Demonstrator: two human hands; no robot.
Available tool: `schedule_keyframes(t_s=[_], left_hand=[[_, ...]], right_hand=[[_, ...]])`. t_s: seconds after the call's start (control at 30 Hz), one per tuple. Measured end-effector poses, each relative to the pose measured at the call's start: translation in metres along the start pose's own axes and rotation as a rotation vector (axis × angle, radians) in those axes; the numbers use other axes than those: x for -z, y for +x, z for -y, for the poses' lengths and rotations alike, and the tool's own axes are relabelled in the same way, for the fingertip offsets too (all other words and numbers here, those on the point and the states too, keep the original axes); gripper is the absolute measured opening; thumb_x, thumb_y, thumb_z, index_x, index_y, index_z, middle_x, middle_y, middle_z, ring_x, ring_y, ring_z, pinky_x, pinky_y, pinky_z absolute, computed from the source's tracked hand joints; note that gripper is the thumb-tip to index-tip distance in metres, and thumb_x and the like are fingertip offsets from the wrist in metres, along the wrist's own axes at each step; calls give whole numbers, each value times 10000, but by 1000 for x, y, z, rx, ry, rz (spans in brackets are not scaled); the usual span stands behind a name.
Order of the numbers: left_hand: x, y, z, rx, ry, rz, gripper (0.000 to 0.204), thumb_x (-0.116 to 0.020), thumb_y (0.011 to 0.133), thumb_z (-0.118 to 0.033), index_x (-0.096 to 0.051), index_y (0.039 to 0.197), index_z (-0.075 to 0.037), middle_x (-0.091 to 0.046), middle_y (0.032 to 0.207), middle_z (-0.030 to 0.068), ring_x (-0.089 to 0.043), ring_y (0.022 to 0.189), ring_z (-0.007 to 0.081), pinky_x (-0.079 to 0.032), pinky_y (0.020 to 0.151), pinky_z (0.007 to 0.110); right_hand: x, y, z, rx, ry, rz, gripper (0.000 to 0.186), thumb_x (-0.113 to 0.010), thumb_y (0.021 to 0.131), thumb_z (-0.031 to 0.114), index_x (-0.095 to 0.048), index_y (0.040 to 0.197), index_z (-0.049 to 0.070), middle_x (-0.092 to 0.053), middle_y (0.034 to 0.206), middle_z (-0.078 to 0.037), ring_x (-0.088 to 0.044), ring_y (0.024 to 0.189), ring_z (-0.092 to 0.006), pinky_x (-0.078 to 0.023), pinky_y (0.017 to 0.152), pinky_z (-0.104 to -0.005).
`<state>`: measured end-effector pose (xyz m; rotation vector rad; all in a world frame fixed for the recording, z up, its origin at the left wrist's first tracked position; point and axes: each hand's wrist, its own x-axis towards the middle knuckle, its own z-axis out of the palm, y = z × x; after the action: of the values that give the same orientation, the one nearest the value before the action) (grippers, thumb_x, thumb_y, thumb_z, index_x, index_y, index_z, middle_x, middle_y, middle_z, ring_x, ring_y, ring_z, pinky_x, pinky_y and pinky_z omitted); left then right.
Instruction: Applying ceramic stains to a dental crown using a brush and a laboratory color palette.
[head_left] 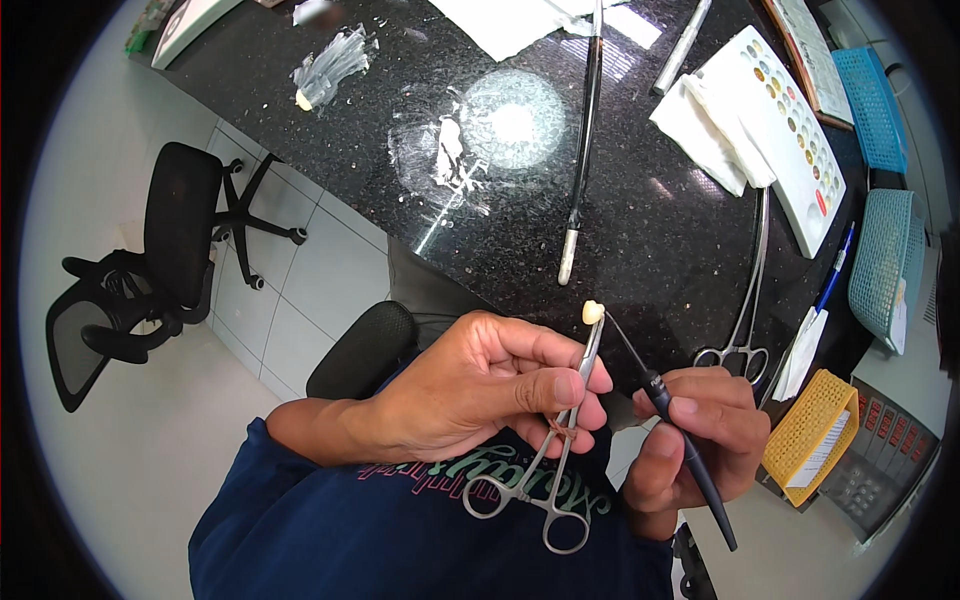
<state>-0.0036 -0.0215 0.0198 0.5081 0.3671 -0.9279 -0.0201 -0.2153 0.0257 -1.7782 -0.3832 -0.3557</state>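
Observation:
In my left hand point(470, 375) is a steel locking forceps point(591, 352), pinched between thumb and fingers, its two finger loops hanging down toward my shirt. A small brown band is wrapped round its shanks. At the tip of the jaws sits a small cream-yellow dental crown point(593, 312). My right hand point(715, 410) is closed in a pen grip on a slim fine-tipped brush point(697, 466) with a dark handle. Its thin point reaches up and left to the crown's side; whether it touches cannot be made out.
A black speckled counter point(640, 240) carries a long dark brush point(582, 160), white smears point(449, 145), a folded tissue point(705, 130), a palette point(790, 130) and another forceps point(745, 310). Baskets, including a yellow one point(812, 435), stand at right. An office chair point(180, 225) is at left.

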Motion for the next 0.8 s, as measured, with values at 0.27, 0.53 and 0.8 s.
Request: schedule_keyframes(t_s=[0.27, 0.53, 0.8], left_hand=[[1, -1, -1, 5, -10, 18, 217, -588, 889, -87, -576, 1035, 73, -653, 863, 183, -683, 761, 261, -584, 603, 292], [2, -1, 0, 5, -3, 24, 217, -592, 885, -85, -574, 1032, 74, -647, 863, 187, -682, 762, 266, -589, 614, 297], [0, -2, 0, -16, -7, 21, 221, -604, 877, -89, -574, 1024, 73, -647, 860, 191, -682, 767, 267, -592, 626, 308]], right_hand=[[-2, 2, 1, -12, -21, 25, 273, -636, 681, -22, -566, 944, -2, -600, 761, -133, -623, 594, -196, -497, 516, -261], [-1, 1, 1, -16, 30, 9, 297, -653, 661, -30, -569, 944, -3, -602, 746, -129, -619, 584, -190, -498, 516, -261], [0, 2, 5, -44, 59, 37, 284, -662, 664, -22, -577, 934, 3, -597, 748, -120, -621, 594, -198, -496, 514, -265]])
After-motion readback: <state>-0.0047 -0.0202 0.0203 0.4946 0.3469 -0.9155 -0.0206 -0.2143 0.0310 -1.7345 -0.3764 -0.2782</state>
